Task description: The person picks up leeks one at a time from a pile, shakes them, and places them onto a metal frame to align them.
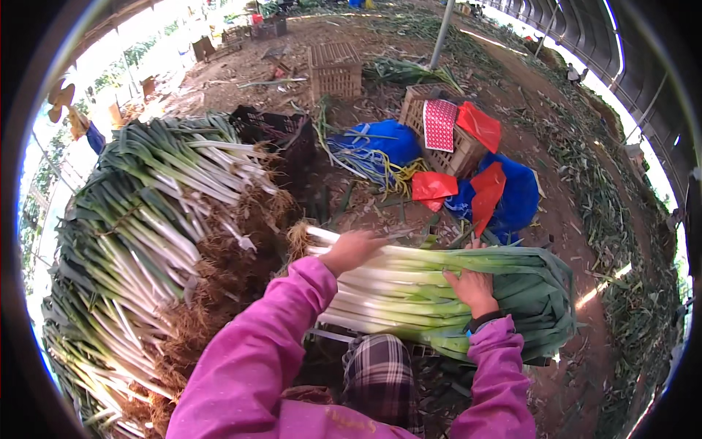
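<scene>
A layer of trimmed leeks [395, 285] lies crosswise in front of me, white stems to the left and broad green leaves to the right. My left hand [355, 251] is closed over the far white stem of a leek whose roots [298, 238] stick out to its left. By its fingertips a thin greyish sliver shows; its kind is unclear. On the green part, my right hand [475, 290] has its fingers curled round leek leaves, the thumb pointing left. To my left, a large heap of leeks [139, 241] lies with brown roots facing me.
Beyond the leeks lie blue plastic bags [515, 194], red plastic pieces [479, 126] and yellow-and-white twine [387, 172]. A tilted crate [457, 150], a dark crate [296, 143] and a wooden-looking crate [335, 69] stand farther off. Leaf scraps [621, 241] litter the ground at right. A metal pole [443, 33] rises behind.
</scene>
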`<state>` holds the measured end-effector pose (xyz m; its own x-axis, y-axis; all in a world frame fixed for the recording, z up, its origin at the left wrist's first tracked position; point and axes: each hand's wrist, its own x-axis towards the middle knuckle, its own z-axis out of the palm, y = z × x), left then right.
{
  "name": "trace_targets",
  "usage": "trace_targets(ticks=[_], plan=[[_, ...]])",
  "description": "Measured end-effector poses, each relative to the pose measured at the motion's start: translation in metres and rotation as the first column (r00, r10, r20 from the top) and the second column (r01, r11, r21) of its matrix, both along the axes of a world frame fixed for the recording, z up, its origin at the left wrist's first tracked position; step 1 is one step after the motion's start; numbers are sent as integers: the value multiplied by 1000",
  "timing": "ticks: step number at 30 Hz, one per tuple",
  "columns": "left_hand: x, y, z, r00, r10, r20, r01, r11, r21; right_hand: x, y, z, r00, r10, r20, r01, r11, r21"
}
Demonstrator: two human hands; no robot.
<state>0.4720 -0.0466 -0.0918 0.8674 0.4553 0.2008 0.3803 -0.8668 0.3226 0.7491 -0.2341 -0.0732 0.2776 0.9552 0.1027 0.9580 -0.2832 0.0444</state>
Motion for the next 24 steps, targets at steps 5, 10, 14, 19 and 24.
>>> trace_targets(ticks=[5, 10, 14, 19, 24], plan=[[10, 17, -50, 978, 33, 204, -28, 999, -27, -5, 9, -4, 989, -31, -147, 21, 997, -72], [18, 28, -46, 983, 54, 178, -36, 994, -102, -6, 4, 25, 994, 50, -94, -57, 996, -75], [8, 43, -55, 997, 8, 74, 2, 991, -136, -20, -3, 23, 990, 116, -75, -117, 993, 2], [7, 51, -78, 1000, -23, 12, 23, 999, 37, -16, 11, 37, 987, 115, -110, -121, 992, -45], [20, 49, -59, 964, -47, -263, -50, 936, -349, 40, 45, 39, 989, 133, 71, -119, 978, -172]])
